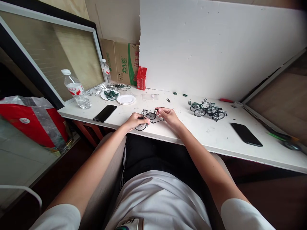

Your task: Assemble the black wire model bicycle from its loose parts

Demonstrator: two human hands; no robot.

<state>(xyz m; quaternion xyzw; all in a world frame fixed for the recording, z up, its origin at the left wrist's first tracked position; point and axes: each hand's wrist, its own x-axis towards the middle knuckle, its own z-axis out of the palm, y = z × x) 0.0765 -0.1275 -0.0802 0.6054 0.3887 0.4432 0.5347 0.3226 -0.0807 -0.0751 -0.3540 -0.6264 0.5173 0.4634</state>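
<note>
A small black model bicycle (155,120) is held just above the front edge of the white table, its spoked front wheel towards the left. My left hand (136,122) is closed on its front part, thumb and fingers pinching near the fork, below the handlebar. At the seat end, my right hand (168,115) pinches with thumb and forefinger around the dark saddle area; its fingers partly cover the detail there. Another dark wheel (151,115) shows just behind the frame, between the hands; whether it is attached cannot be made out.
Several finished-looking model bicycles (207,110) stand at right, near a black phone (247,134). Left of my hands are another phone (105,113), white plates (126,99), green parts (111,95) and a water bottle (76,91). A red box (141,78) stands behind.
</note>
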